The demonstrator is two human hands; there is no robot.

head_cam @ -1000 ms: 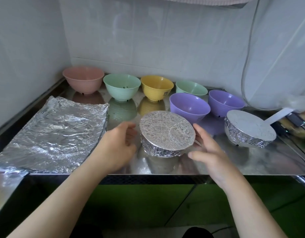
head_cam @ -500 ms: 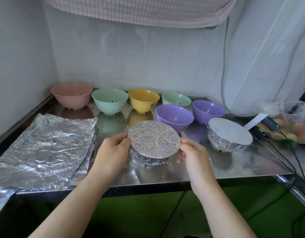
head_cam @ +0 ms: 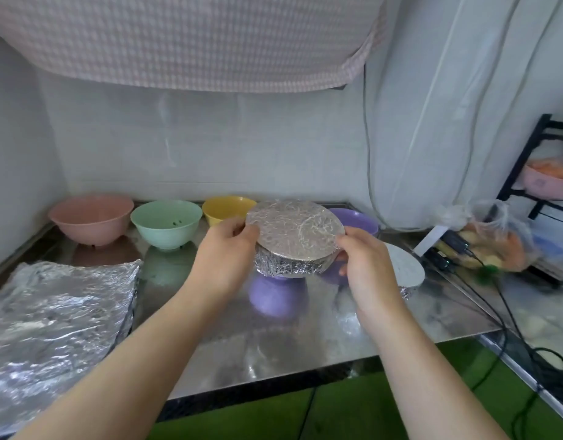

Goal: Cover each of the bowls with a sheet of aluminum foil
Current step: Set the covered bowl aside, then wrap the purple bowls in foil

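Observation:
I hold a foil-covered bowl in the air above the steel counter, its purple reflection below. My left hand grips its left rim and my right hand grips its right rim. Behind it stand uncovered bowls: pink, green, yellow and purple, the last partly hidden. A second foil-covered bowl sits on the counter behind my right hand. A stack of crumpled foil sheets lies at the left.
White tiled walls close the back and left. A checked cloth hangs overhead. At the right lie cables, a plastic bag of food and a black rack. The counter's front edge runs above a green floor.
Both hands closed on the foil-covered bowl and lifted it off the counter, up and toward the back. The camera view tilted upward.

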